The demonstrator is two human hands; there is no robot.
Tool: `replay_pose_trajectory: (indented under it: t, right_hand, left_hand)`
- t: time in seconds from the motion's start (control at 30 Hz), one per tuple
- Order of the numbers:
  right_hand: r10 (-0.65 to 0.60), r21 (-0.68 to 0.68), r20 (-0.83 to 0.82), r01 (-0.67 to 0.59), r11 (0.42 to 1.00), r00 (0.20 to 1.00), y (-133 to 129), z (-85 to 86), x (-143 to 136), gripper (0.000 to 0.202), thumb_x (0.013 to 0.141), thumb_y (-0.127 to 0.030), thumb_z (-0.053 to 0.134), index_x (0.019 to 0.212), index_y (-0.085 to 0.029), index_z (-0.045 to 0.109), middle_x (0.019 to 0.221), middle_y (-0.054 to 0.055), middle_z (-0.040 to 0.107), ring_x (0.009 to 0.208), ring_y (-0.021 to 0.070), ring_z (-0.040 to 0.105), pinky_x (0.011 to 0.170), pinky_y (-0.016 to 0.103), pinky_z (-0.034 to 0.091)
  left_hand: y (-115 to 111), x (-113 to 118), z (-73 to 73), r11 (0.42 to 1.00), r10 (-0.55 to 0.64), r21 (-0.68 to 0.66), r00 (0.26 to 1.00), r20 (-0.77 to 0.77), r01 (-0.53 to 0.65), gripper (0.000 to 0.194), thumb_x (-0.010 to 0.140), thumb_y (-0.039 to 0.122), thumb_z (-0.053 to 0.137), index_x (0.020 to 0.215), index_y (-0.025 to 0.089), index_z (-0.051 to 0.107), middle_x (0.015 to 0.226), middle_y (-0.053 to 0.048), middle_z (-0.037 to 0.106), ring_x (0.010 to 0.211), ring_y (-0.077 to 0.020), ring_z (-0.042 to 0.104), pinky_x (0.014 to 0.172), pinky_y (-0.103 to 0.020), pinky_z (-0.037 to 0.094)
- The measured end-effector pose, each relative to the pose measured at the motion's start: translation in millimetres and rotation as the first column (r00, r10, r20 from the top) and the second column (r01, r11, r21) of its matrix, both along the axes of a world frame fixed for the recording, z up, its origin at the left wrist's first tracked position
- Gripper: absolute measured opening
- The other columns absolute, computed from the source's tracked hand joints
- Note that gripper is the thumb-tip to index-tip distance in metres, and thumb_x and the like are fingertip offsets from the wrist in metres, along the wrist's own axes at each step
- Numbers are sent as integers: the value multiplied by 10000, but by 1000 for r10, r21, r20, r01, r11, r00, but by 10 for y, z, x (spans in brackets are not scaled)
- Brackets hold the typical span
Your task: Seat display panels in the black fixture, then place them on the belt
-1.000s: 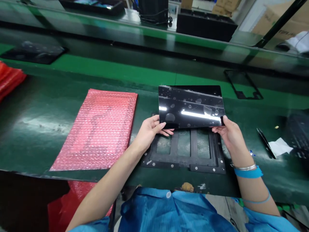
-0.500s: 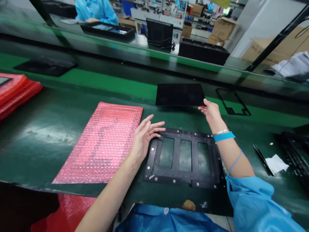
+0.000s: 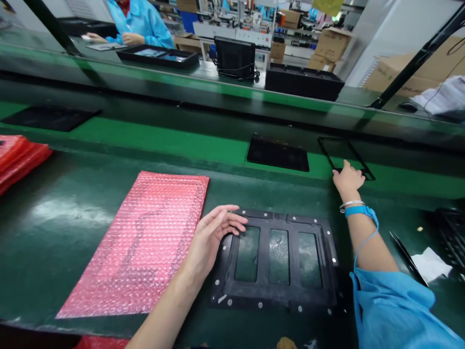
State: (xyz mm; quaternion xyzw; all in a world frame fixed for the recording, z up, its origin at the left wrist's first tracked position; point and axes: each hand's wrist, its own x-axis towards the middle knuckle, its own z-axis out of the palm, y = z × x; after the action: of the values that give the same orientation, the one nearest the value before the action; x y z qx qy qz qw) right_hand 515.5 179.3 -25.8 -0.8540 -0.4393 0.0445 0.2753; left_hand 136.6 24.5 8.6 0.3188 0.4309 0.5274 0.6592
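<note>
My left hand point(image 3: 214, 232) hovers at the upper left corner of a black fixture frame point(image 3: 265, 290) with three windows and small round studs, its fingers apart and holding nothing. At the right, my right hand point(image 3: 348, 179) reaches onto the near edge of a thin black bezel frame point(image 3: 359, 157) on the green ledge; its fingertips are partly hidden, so a grip cannot be made out. A black flat panel point(image 3: 278, 153) lies on the ledge left of that bezel. Pink bubble wrap point(image 3: 141, 247) lies left of my left hand, with a dark outline showing through.
Tweezers point(image 3: 409, 257) and a white tissue point(image 3: 432, 264) lie at the right. Red bubble-wrap packs point(image 3: 22, 157) sit far left, near a dark sheet point(image 3: 51, 118). Beyond the glassy barrier, a person in blue point(image 3: 141, 24) works beside a black tray point(image 3: 158, 55).
The black panel, held up by my right hand before, now lies on the ledge, let go. My right hand has moved right to the bezel frame. The view has shifted slightly.
</note>
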Motion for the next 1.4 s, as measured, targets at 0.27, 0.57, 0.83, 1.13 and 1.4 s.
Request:
replay_pose_trajectory:
  t: [0.27, 0.57, 0.83, 1.13, 1.4]
  right_hand:
    - [64, -96, -19, -65, 993, 998, 112, 100, -25, 616, 728, -244, 705, 1333, -165, 621, 1154, 199, 707, 1221, 393, 576, 1028, 581, 404]
    - [640, 115, -209, -631, 767, 740, -931, 400, -305, 691, 618, -319, 749, 1289, -199, 640, 1003, 82, 764, 938, 265, 704, 890, 445, 564]
    - [926, -173, 86, -909, 378, 368, -2484, 258, -595, 422, 817, -209, 557, 1213, -300, 672, 1139, 71, 743, 1003, 274, 684, 833, 462, 573]
    - [954, -246, 114, -923, 297, 277, -2581, 236, -596, 409, 880, -251, 566, 1280, -285, 641, 1150, 69, 748, 1032, 274, 684, 892, 462, 549]
    - [860, 107, 97, -864, 492, 501, -2226, 209, -649, 282, 948, -426, 556, 1119, -269, 716, 1084, 72, 767, 1001, 266, 712, 880, 431, 546]
  left_hand:
    - [28, -19, -48, 997, 52, 62, 997, -57, -49, 267, 773, 398, 751, 910, 170, 735, 821, -114, 769, 698, -220, 694, 648, -316, 515]
    - [-49, -104, -8, 817, 483, 446, 855, -188, -364, 226, 822, 321, 712, 1016, 206, 686, 1052, -80, 748, 907, -197, 695, 792, -298, 511]
    - [25, -651, -261, 842, 507, 523, 530, -680, -134, 239, 804, 307, 653, 1015, 201, 690, 1148, -104, 700, 1130, -291, 612, 1020, -425, 443]
    - [-247, -1034, -521, 906, 401, 403, -49, -915, -128, 201, 795, 325, 670, 944, 199, 622, 1140, -178, 611, 1175, -412, 510, 1031, -549, 375]
    - [-371, -1116, -407, 873, 459, 441, 49, -887, -209, 127, 775, 262, 645, 759, 226, 524, 819, -76, 588, 868, -300, 571, 875, -446, 430]
